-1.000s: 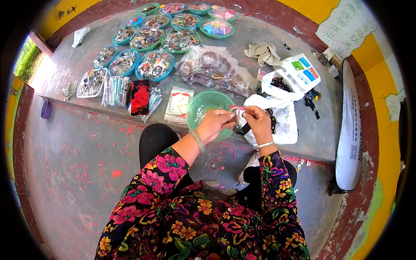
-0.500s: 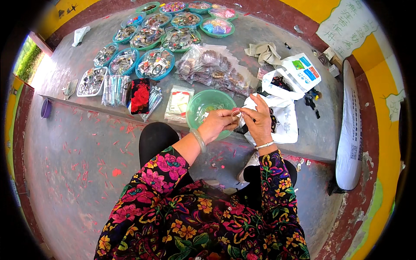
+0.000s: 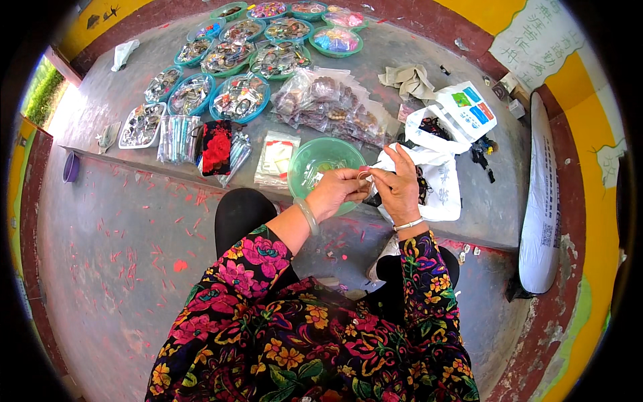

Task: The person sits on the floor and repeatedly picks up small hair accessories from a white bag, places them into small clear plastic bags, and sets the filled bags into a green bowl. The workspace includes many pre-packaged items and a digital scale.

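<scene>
My left hand [image 3: 335, 192] and my right hand [image 3: 398, 190] meet over the right rim of a green plastic basin [image 3: 309, 153]. Both pinch a small thin loop [image 3: 364, 175], pale with a reddish tint, its kind too small to make out. The left thumb and index finger press its near side, while the right thumb and index finger close on the other side; the other right fingers stick up. A few small packaged pieces lie in the basin. Right of my right hand stands a white plastic bag [image 3: 441, 191] with dark beaded strings inside.
Left of the basin lies a stack of small clear bags [image 3: 276, 159], then a black-and-red floral pouch [image 3: 216, 149]. Behind are bagged bead bracelets [image 3: 328, 100] and several basins of trinkets [image 3: 240, 98]. Another white bag [image 3: 462, 114] stands at right. The raised platform ends before my knees.
The loop has turned slightly between my fingertips and looks paler. My right fingers have shifted a little; both arms stay in nearly the same place.
</scene>
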{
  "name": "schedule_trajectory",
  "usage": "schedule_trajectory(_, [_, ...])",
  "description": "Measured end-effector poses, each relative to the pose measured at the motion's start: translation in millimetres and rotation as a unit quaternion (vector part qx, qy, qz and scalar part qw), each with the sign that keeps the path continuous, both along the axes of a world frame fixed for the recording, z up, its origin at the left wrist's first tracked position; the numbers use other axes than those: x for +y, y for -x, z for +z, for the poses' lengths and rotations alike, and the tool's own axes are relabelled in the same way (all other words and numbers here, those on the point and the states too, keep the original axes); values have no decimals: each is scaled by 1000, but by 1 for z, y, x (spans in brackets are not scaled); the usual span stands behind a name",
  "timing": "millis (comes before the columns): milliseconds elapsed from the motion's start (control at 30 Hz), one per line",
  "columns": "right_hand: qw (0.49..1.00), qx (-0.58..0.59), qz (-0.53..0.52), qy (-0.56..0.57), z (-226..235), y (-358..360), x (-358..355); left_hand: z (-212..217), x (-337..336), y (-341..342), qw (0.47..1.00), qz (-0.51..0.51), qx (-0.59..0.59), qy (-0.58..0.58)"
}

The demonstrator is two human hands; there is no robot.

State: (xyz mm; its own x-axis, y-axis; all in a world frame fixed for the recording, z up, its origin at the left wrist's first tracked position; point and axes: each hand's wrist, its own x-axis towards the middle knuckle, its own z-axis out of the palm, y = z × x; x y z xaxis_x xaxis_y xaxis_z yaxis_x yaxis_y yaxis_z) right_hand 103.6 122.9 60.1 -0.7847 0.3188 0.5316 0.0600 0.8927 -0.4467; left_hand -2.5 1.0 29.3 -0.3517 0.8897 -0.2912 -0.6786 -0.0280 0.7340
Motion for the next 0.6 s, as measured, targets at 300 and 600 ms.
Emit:
schedule_trajectory(300, [999, -23, 24, -26, 6, 0, -1, 0, -1, 0, 1000, -12, -4, -20])
schedule_trajectory(600, [998, -47, 33, 31, 1, 1, 1, -7, -1, 4, 998, -34, 33, -40])
